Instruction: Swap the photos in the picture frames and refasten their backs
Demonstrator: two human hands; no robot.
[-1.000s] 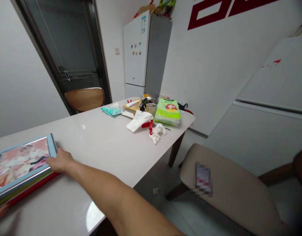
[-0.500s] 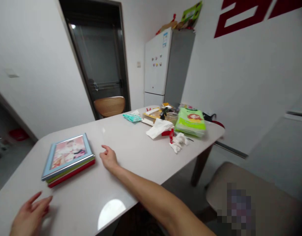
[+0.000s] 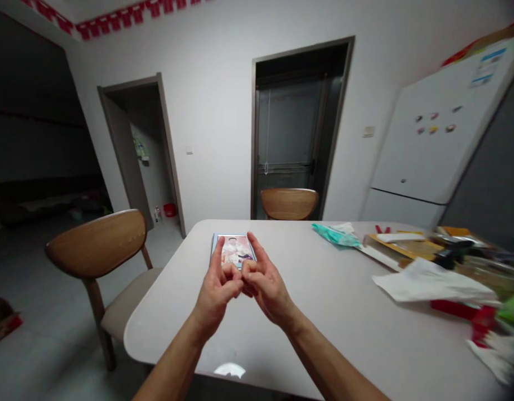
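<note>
My left hand (image 3: 217, 289) and my right hand (image 3: 266, 285) are held together above the white table (image 3: 324, 301), in the middle of the head view. Their curled middle fingers press knuckle to knuckle, and both index fingers point up and forward. Neither hand has anything in it. Just beyond the fingertips a stack of flat picture books (image 3: 234, 248) with a light blue cover lies on the table, partly hidden by the hands. The hands hover near the stack without touching it.
A wooden chair (image 3: 98, 245) stands at the table's left end and another chair (image 3: 289, 203) at the far side. On the right of the table lie a teal pack (image 3: 335, 234), a yellow tray (image 3: 403, 245) and white tissue (image 3: 428, 278). A white fridge (image 3: 441, 139) stands behind.
The view has swung left. My right hand left the book stack, my left hand rose from the table, and both came together in front of the stack.
</note>
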